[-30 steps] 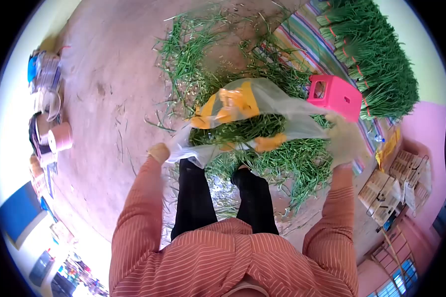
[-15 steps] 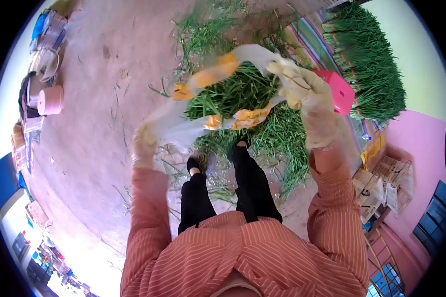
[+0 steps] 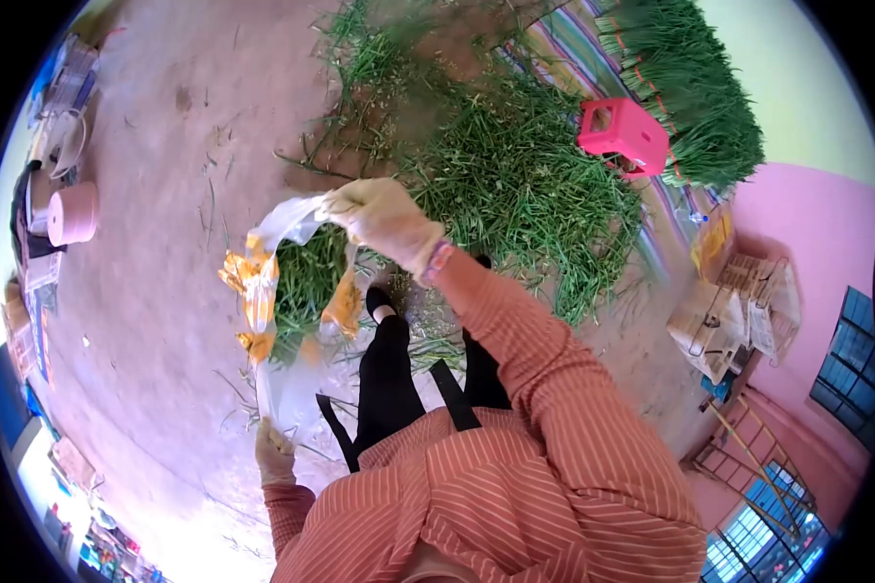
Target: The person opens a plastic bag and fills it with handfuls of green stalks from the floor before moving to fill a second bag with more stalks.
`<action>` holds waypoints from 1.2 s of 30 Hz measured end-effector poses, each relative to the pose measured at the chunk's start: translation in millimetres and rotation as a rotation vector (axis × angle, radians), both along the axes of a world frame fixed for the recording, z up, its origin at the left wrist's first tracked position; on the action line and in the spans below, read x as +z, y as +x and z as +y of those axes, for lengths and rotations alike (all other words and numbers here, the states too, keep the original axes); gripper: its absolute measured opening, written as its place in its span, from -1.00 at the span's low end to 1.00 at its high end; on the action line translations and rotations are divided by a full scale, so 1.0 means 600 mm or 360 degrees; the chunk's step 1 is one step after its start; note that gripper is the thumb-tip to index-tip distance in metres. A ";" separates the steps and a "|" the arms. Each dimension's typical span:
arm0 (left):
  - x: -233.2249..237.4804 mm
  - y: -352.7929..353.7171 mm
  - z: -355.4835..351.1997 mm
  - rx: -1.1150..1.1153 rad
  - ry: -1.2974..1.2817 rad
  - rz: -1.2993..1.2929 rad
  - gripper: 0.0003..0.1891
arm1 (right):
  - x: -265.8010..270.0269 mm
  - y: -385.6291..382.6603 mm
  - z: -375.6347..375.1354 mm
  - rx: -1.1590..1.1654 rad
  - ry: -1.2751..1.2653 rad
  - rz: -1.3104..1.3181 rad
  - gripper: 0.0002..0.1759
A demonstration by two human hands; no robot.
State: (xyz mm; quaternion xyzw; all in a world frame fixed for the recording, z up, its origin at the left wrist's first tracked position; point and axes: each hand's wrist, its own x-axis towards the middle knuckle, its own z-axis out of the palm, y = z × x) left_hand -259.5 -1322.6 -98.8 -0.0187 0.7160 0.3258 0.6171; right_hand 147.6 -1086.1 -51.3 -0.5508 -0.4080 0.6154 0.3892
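Note:
A clear plastic bag (image 3: pixel 294 214) with orange patches on it is stretched between my two gloved hands, its mouth wide. Long cut green leaves (image 3: pixel 309 277) show within the mouth; they appear to be inside the bag. My right hand (image 3: pixel 379 219), in a pale glove, is closed on the far edge of the rim. Nearer my body at the left, my left hand (image 3: pixel 275 452), gloved too, grips the near edge. Beyond the bag, a broad pile of loose green leaves (image 3: pixel 525 175) covers the floor near my feet.
A pink plastic stool (image 3: pixel 632 131) stands beside the pile on a striped mat (image 3: pixel 578 44). Bundled greens (image 3: pixel 690 78) line the right wall. Cardboard boxes (image 3: pixel 715 325) and a metal ladder (image 3: pixel 749 452) lie farther right. A pink tub (image 3: pixel 73 214) stands at the left.
Both hands have swung left with the bag. My right hand has crossed in front of me, and my left hand has dropped closer to my body. The stool now shows fully.

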 end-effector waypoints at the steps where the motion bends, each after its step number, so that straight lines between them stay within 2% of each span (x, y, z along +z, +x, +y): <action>1: -0.011 -0.018 -0.026 0.0068 -0.0036 -0.0015 -0.76 | -0.039 -0.028 0.002 0.0029 0.0046 -0.0023 -0.73; 3: -0.040 -0.038 -0.072 0.0198 -0.0103 0.0009 -0.78 | -0.086 -0.064 0.021 0.0042 -0.0270 0.0264 -0.74; 4: -0.063 -0.050 -0.093 0.0155 -0.0247 0.0246 -0.81 | -0.173 -0.073 0.039 0.0226 -0.0067 0.0063 -0.72; 5: -0.084 -0.063 -0.102 0.0100 -0.0391 0.0478 -0.84 | -0.185 -0.067 0.049 0.0420 -0.0133 -0.0237 -0.67; 6: -0.106 -0.085 -0.101 -0.0452 -0.0174 0.0809 -0.84 | -0.196 -0.061 0.060 0.0638 -0.0183 -0.0529 -0.60; 7: -0.121 -0.068 -0.061 -0.0528 -0.0001 0.0849 -0.83 | -0.244 -0.055 0.043 0.0509 0.0356 -0.1154 -0.55; 8: -0.133 -0.049 -0.019 -0.0601 0.0177 0.0886 -0.80 | -0.168 -0.035 0.052 0.0730 0.0029 -0.1308 -0.56; 9: -0.144 -0.030 0.022 -0.0668 0.0355 0.0920 -0.76 | -0.182 -0.012 0.028 0.0339 0.0510 -0.1290 -0.56; 10: -0.085 0.070 0.114 -0.0303 0.0411 0.0566 -0.78 | -0.177 0.009 0.013 0.0225 0.0652 -0.1237 -0.59; 11: -0.133 0.078 0.139 -0.0061 0.0647 0.0144 -0.69 | -0.152 0.024 -0.002 0.0247 0.0646 -0.1255 -0.61; 12: -0.092 0.160 0.190 -0.0228 0.0989 -0.0055 -0.61 | -0.133 0.030 -0.023 0.0193 0.0622 -0.1016 -0.63; 13: -0.078 0.213 0.250 -0.0094 0.0736 -0.0257 -0.58 | -0.103 0.028 -0.045 0.0159 0.0455 -0.0764 -0.70; 14: -0.095 0.262 0.280 -0.0103 0.1116 -0.0671 -0.52 | -0.094 0.025 -0.063 0.0163 0.0522 -0.0614 -0.71; 16: -0.080 0.377 0.356 0.0007 0.1005 -0.1040 -0.48 | -0.073 0.032 -0.088 0.0169 0.0547 -0.0426 -0.71; 18: -0.031 0.483 0.380 0.0007 0.0935 -0.0941 -0.38 | -0.051 0.045 -0.104 0.0139 0.0561 -0.0318 -0.65; 21: -0.024 0.565 0.368 -0.0060 0.0899 -0.0897 -0.33 | -0.028 0.073 -0.117 0.0387 0.0208 -0.0414 -0.67; 23: -0.030 0.606 0.352 -0.0132 0.0912 -0.0934 -0.31 | -0.040 0.095 -0.128 0.0348 0.0332 -0.0534 -0.70; 26: -0.051 0.640 0.333 -0.0137 0.0971 -0.0934 -0.30 | -0.084 0.132 -0.144 0.0431 0.0622 -0.0416 -0.75; 29: -0.050 0.666 0.322 -0.0226 0.0931 -0.0746 -0.29 | -0.074 0.160 -0.166 0.0475 0.0293 -0.0069 -0.77; 30: -0.058 0.666 0.320 -0.0309 0.1023 -0.0747 -0.27 | -0.070 0.162 -0.178 0.0428 0.0323 -0.0032 -0.78; 31: -0.037 0.677 0.316 -0.0371 0.1128 -0.0650 -0.28 | -0.047 0.169 -0.191 0.0413 -0.0153 0.0332 -0.80; 33: -0.046 0.683 0.311 -0.0384 0.1249 -0.0652 -0.25 | -0.056 0.171 -0.208 0.0486 -0.0341 0.0589 -0.82; 34: -0.035 0.692 0.304 -0.0450 0.1296 -0.0593 -0.28 | -0.056 0.183 -0.205 0.0364 -0.0341 0.0739 -0.82; 35: -0.061 0.687 0.305 -0.0379 0.1226 -0.0659 -0.33 | -0.070 0.190 -0.204 0.0333 -0.0343 0.0728 -0.82; 36: -0.058 0.696 0.299 -0.0333 0.1150 -0.0584 -0.34 | -0.090 0.195 -0.203 0.0019 -0.0163 0.0658 -0.81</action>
